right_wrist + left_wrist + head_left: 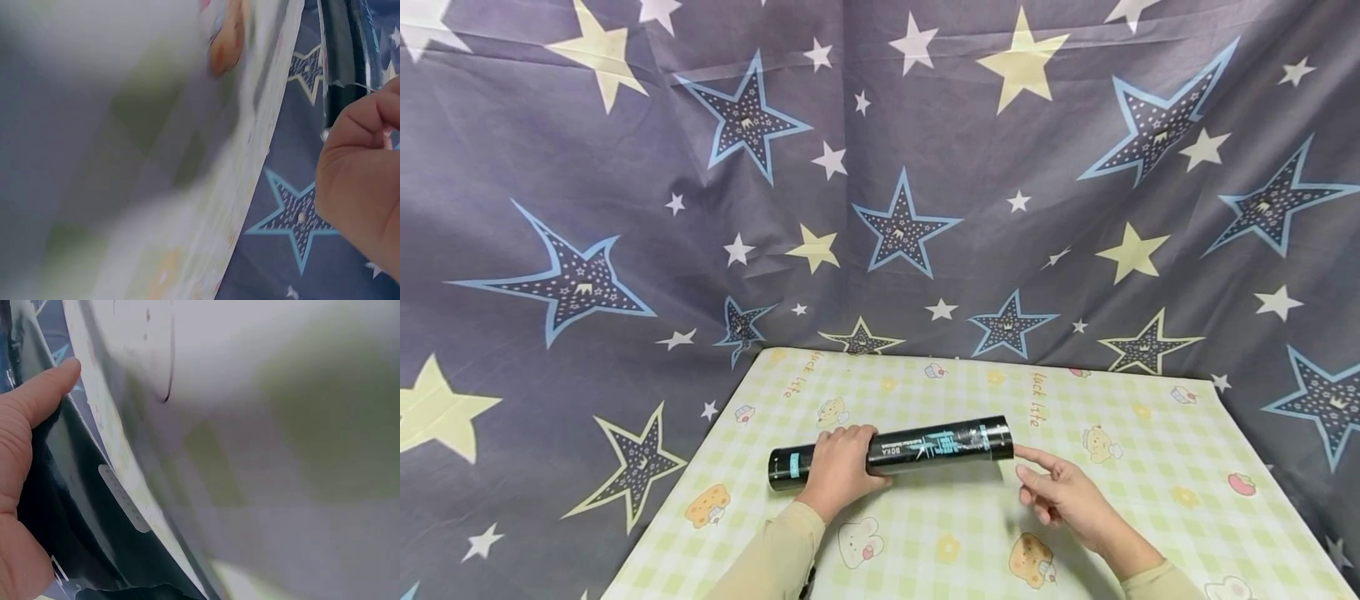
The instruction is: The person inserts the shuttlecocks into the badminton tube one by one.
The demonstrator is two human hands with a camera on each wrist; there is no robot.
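Observation:
A glossy black cylindrical tube (940, 442) with blue and white print, including the letters BOKA, is held over the table, its right end a little higher. My left hand (842, 467) grips it left of the middle, thumb on the near side. In the left wrist view that hand (22, 450) lies against the dark tube (94, 506), which bears a pale label. My right hand (1067, 500) is at the tube's right end, index finger reaching to its rim, other fingers loosely bent. The right wrist view shows this hand (362, 169) below the tube's end (344, 62); its fingertips are mostly hidden.
A table (955, 508) has a green-and-white checked cover with cartoon prints. Behind and at both sides hangs a dark curtain (850, 150) patterned with stars, meeting the table's far edge.

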